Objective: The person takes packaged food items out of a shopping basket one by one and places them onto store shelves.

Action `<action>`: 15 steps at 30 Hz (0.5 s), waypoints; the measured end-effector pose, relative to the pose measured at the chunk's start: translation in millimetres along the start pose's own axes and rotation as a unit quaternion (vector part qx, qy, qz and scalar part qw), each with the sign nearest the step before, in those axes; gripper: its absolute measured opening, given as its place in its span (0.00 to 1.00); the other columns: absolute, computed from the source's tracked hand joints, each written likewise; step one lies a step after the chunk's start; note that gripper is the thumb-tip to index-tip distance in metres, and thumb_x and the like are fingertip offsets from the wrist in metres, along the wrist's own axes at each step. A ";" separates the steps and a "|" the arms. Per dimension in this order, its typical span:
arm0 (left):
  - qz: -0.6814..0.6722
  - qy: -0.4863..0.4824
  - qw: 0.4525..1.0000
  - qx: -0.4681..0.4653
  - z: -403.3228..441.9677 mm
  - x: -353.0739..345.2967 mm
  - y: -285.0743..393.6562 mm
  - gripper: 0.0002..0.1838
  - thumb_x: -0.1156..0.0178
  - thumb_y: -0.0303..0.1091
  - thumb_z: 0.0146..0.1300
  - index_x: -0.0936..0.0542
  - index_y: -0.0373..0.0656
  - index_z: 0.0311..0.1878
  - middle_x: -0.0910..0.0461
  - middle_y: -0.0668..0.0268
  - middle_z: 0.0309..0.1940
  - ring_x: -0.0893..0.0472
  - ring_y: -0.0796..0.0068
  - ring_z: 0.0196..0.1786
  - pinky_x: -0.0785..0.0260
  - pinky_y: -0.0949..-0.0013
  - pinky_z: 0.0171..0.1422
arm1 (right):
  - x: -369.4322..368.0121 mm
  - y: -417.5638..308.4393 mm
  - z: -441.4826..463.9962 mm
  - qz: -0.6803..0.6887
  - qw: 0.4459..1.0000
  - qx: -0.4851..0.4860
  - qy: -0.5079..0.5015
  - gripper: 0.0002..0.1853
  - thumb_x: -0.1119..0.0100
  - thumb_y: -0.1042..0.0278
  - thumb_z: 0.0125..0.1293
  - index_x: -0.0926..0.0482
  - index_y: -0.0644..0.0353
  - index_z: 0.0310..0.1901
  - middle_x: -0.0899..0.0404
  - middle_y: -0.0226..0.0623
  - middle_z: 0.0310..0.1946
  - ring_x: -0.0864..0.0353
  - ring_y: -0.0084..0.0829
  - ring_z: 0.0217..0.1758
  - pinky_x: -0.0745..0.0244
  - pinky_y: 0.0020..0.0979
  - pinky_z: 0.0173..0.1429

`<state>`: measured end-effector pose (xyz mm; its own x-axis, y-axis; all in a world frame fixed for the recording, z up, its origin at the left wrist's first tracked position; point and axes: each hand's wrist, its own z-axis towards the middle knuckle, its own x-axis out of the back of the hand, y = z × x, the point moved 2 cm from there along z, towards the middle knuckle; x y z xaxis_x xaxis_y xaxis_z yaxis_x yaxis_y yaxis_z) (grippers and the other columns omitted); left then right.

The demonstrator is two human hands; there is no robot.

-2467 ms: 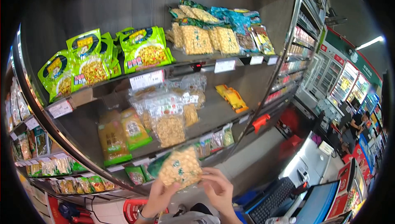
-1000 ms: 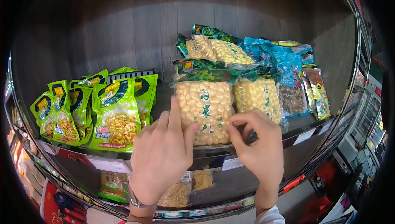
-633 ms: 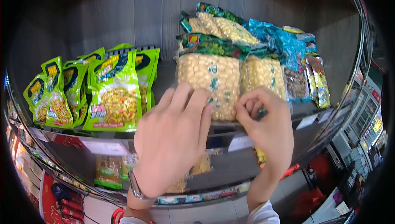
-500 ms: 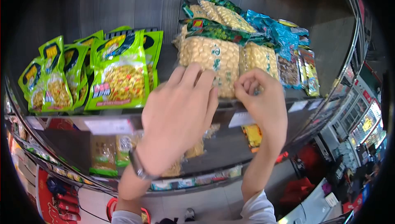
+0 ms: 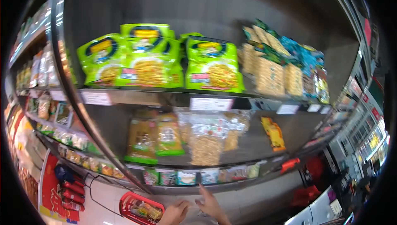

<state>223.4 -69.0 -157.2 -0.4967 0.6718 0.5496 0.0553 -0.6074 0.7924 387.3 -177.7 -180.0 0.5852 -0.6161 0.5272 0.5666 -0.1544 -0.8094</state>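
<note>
Red basket (image 5: pixel 133 197), packets (image 5: pixel 148 212) inside.
My left hand (image 5: pixel 177 211) is the nearer, fingers half-curled, hold unclear; my right hand (image 5: pixel 211 207), fingers partly open, holds nothing I can see.

The left grip (image 5: pixel 177 211), fingers bent, hangs near the right grip (image 5: pixel 210 205), one finger extended.

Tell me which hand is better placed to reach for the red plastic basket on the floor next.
Likely the left hand: it appears nearest the red plastic basket and seemingly empty, while the right hand is farther across.
</note>
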 end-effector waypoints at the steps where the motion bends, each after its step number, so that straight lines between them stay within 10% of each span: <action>1: 0.026 -0.019 0.994 0.101 -34.9 13.8 -6.4 0.11 0.42 0.24 0.63 0.17 0.43 0.47 0.18 0.51 0.46 0.18 0.43 0.49 0.24 0.49 0.53 | -25.6 53.3 -34.3 0.009 0.996 -0.070 -0.059 0.32 0.29 0.68 0.62 0.30 0.62 0.66 0.15 0.42 0.40 0.13 0.41 0.48 0.18 0.39 0.56; 6: 0.056 0.096 0.947 0.302 -164.7 61.1 -27.3 0.09 0.43 0.25 0.65 0.17 0.42 0.47 0.19 0.47 0.47 0.18 0.40 0.49 0.24 0.47 0.53 | -28.5 35.5 -61.5 -0.028 0.973 -0.205 -0.100 0.36 0.33 0.63 0.63 0.35 0.68 0.69 0.16 0.49 0.44 0.13 0.47 0.43 0.20 0.45 0.55; 10: 0.015 0.096 0.962 0.254 -181.0 81.9 -37.3 0.08 0.47 0.23 0.69 0.22 0.35 0.48 0.22 0.44 0.44 0.22 0.37 0.51 0.27 0.46 0.53 | -57.5 5.1 -46.7 -0.165 0.979 -0.052 -0.107 0.35 0.36 0.69 0.62 0.36 0.66 0.70 0.21 0.53 0.40 0.19 0.52 0.47 0.21 0.49 0.51; 15: -0.099 0.082 0.958 0.255 -178.5 94.4 -33.0 0.14 0.46 0.18 0.66 0.23 0.37 0.53 0.23 0.49 0.50 0.19 0.43 0.44 0.26 0.51 0.48 | -92.2 -76.7 -46.8 -0.071 0.982 -0.102 -0.145 0.33 0.37 0.72 0.66 0.36 0.61 0.72 0.26 0.53 0.50 0.18 0.49 0.47 0.20 0.43 0.53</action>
<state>20.1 -61.2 -178.7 -0.6680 0.6514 0.3598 0.3423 -0.1603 0.9258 262.8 -145.2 -178.7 0.6663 -0.3358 0.6658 0.5433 -0.3930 -0.7419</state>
